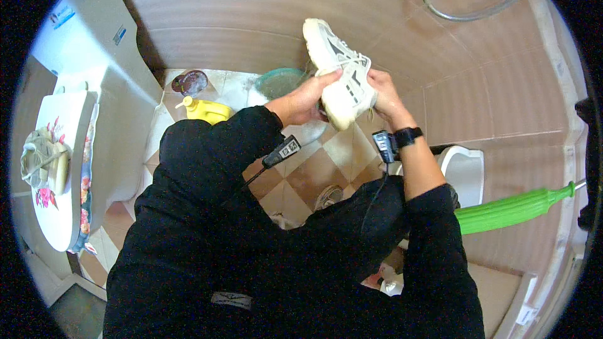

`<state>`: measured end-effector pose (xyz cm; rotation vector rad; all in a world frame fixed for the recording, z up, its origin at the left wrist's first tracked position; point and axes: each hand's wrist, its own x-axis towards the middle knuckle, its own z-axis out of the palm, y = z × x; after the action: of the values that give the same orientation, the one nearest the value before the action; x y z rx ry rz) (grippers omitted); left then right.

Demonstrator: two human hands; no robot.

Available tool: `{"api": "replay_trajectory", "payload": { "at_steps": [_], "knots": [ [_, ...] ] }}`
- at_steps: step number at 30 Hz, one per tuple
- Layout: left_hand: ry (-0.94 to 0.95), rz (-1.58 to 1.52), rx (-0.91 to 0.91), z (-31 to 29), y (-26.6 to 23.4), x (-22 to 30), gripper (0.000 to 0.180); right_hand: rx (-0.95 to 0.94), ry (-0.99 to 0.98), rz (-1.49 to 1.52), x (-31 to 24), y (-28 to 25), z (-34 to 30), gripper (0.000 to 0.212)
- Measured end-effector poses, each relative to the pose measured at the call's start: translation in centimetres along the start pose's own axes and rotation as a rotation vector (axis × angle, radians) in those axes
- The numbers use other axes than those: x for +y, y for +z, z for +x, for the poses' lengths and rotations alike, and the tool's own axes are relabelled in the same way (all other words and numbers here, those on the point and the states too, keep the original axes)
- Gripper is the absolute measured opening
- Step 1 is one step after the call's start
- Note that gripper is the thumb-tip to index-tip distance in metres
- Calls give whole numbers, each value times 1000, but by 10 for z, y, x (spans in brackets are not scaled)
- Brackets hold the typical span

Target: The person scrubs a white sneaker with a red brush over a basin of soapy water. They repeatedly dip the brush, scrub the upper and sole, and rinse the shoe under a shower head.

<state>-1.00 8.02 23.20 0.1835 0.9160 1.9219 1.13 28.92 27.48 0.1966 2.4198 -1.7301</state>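
Above the tiled floor I hold a white and grey lace-up sneaker [342, 63], tilted, one end pointing up and away. My left hand [308, 97] grips its left side, thumb on the upper and fingers mostly hidden beneath. On the other side, my right hand [386, 95] is closed around the sneaker near the laces. A black strap with a small device circles my right wrist. Behind my left hand, a green translucent basin [276, 81] sits on the floor against the wall. A yellow jug-shaped bottle [208, 111] with a spout lies left of it.
A toilet lid [47, 220] with flower prints at the left bears a pale shoe [44, 160]. A dark round drain-like object [191, 82] lies near the wall. A grey hose [465, 17] hangs upper right. At right are a white basin-like piece [465, 172] and a green ribbed object [518, 210].
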Motion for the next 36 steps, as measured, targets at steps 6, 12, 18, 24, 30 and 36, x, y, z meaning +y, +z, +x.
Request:
{"api": "replay_trajectory", "payload": {
  "at_steps": [6, 12, 18, 24, 30, 36],
  "knots": [
    [-75, 64, 69, 1, 8, -9, 58, -7, -159, -253, 7, -9, 4, 25],
    [23, -71, 12, -2, 0, 7, 57, -8, 33, -21, 9, -18, 8, 28],
    [47, 32, 70, 0, 2, -1, 56, -72, -103, -118, -5, -15, 1, 29],
    [47, -23, 83, -3, 5, -8, 53, 5, -27, -402, -16, -12, 3, 28],
    [189, -11, 144, -1, 8, -4, 55, -51, -154, -67, 7, -20, 14, 29],
    [1, -72, 70, 1, 2, -20, 55, 26, -302, -313, 0, -15, 20, 25]
  ]
}}
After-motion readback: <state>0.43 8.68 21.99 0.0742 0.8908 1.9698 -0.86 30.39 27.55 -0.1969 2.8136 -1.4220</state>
